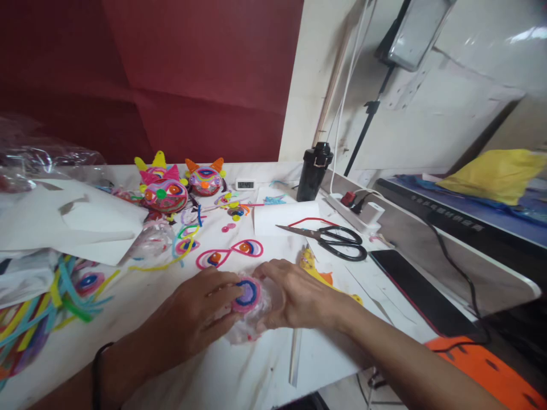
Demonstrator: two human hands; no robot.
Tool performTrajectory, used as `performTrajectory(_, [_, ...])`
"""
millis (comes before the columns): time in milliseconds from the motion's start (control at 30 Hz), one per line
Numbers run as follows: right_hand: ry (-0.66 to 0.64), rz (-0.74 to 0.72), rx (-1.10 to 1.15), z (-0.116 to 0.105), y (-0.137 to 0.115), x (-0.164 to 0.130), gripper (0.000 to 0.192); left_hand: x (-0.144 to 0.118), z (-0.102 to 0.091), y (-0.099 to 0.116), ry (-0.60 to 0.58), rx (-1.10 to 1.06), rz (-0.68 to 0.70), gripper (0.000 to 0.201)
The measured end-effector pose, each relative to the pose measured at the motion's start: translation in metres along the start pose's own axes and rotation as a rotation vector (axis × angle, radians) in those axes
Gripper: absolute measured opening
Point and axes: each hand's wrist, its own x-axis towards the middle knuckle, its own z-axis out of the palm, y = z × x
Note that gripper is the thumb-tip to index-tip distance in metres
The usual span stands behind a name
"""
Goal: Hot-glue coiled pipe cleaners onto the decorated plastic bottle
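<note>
Both hands, left (200, 310) and right (294, 296), grip a pink-and-blue coil (247, 294) at lower centre. Two finished masks (166, 191) stand upper left; loose strips (51, 307) lie unused at left.

The left hand (200, 310) and right hand (294, 299) cover the sides of the clear dome (250, 319), so its outline and the grip beneath are hidden. The digits on the small clock (245, 184) are too small to read. The pile of pipe cleaners (29, 319) is cut off by the left edge, the orange sheet (491, 376) by the bottom edge
</note>
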Motion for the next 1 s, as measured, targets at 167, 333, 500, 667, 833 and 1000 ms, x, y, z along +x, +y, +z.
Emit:
performTrajectory(167, [-0.044, -0.065, -0.001, -0.011, 0.009, 0.01, 0.064, 0.014, -0.004, 0.002, -0.048, 0.039, 0.025, 0.029])
performTrajectory(333, [-0.086, -0.124, -0.003, -0.019, 0.012, 0.018, 0.063, 0.025, -0.011, 0.001, -0.183, 0.018, 0.045, 0.037])
performTrajectory(500, [-0.127, -0.19, 0.0, -0.018, 0.021, 0.035, 0.064, 0.025, -0.008, -0.002, -0.18, 0.022, 0.009, 0.029])
performTrajectory(667, [-0.124, -0.228, -0.039, -0.023, 0.02, 0.036, 0.062, 0.026, -0.005, -0.004, -0.205, 0.024, -0.011, 0.04])
performTrajectory(833, [0.124, -0.093, -0.184, -0.03, 0.015, -0.015, 0.05, 0.032, -0.008, -0.004, -0.335, 0.057, -0.059, 0.048])
performTrajectory(1000, [0.298, 0.038, -0.407, -0.007, 0.037, -0.076, 0.037, 0.038, -0.013, 0.0, -0.454, 0.05, -0.114, 0.035])
